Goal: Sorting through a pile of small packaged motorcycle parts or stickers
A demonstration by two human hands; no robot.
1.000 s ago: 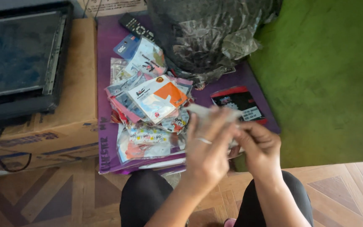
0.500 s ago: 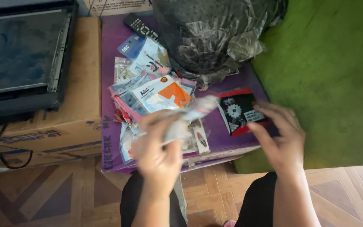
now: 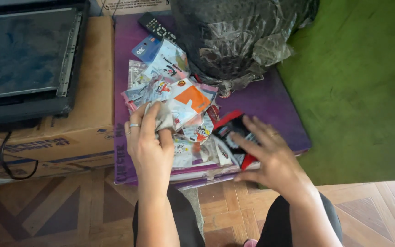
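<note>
From the head camera, the left hand [image 3: 149, 146] pinches a crumpled pale wrapper [image 3: 163, 116] atop the pile of colourful sachets [image 3: 184, 107] on the purple box [image 3: 270, 98]. The right hand [image 3: 270, 158], fingers spread, rests on a red-and-black packet [image 3: 228, 130].

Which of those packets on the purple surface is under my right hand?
The black and red packet, under your right hand; the others are mostly pale.

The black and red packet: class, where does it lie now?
In the head view, the black and red packet lies on the purple box, right of the packet pile, under the right hand.
</note>
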